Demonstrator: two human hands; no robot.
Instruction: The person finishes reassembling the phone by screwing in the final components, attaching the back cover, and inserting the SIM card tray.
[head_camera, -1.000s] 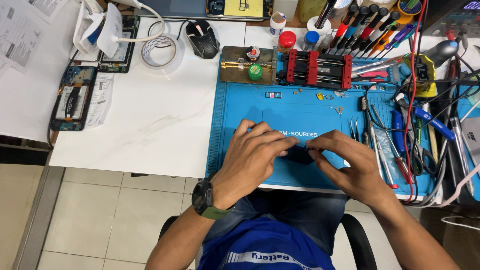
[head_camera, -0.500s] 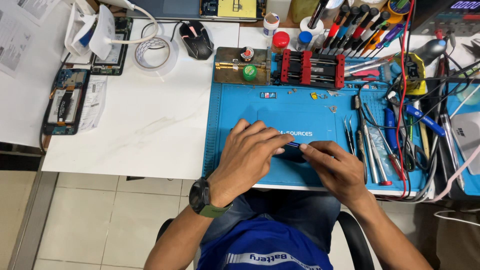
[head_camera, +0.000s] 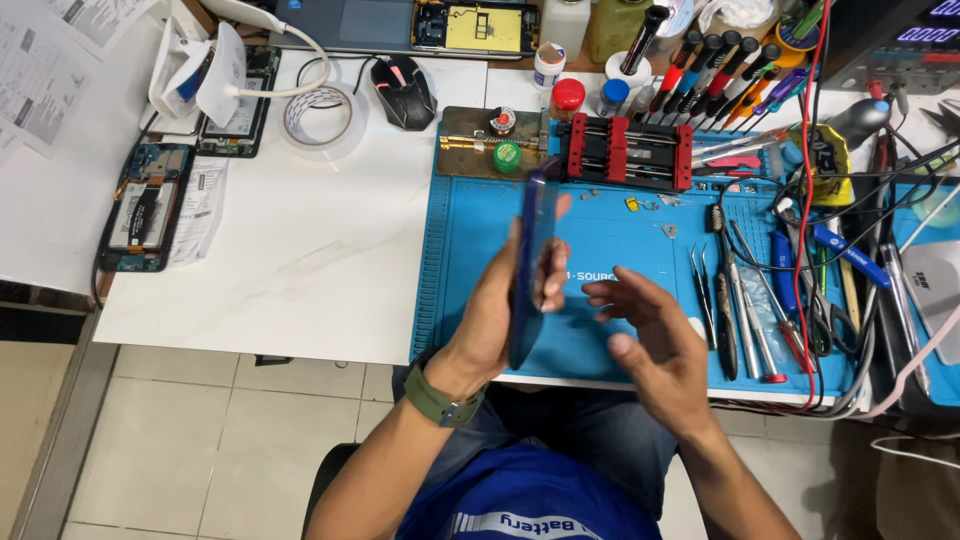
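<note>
Left hand: clamped on a dark blue phone, held up on edge above the blue mat.
Right hand: open, fingers spread, just beside the phone, not touching.
Change: a second ago both hands pressed the phone flat on the mat; now it is lifted and turned.
Meaning: the pressing looks done; likely an edge check.
Nearby: tweezers on the surface.

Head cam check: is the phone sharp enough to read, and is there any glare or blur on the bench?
Head view: the phone in the left hand shows edge-on, thin and dark, slightly soft; the right hand is a little blurred. Lighting is even and bright, with mild glare on the white table. The blue mat and tweezers look sharp.
</note>
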